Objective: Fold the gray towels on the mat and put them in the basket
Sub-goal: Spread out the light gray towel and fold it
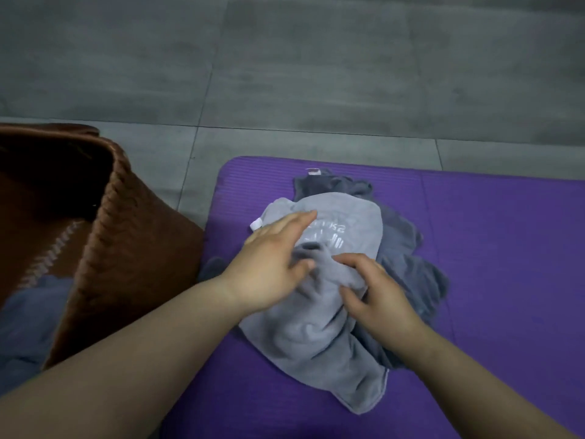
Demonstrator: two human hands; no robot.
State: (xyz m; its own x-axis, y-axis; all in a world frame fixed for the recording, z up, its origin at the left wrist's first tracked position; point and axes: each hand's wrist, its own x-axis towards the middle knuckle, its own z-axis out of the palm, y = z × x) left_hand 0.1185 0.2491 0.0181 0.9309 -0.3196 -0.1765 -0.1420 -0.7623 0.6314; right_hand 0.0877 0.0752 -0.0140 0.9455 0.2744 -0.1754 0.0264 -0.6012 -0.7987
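Currently the light gray towel [316,337] lies crumpled over the darker towels [408,258] on the mat [490,280], its long axis running away from us. Our left hand [272,267] presses it flat-fingered; our right hand [376,296] pinches a fold near its middle. The basket [133,264] sits to the left, nearer our left hand.

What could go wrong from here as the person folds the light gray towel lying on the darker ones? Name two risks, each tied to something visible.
1. The light gray towel lies crumpled on top of the darker towels; if the right hand, which pinches it, pulls, those beneath may drag along.
2. Bunched wrinkles by the left hand may get folded in unless smoothed first.
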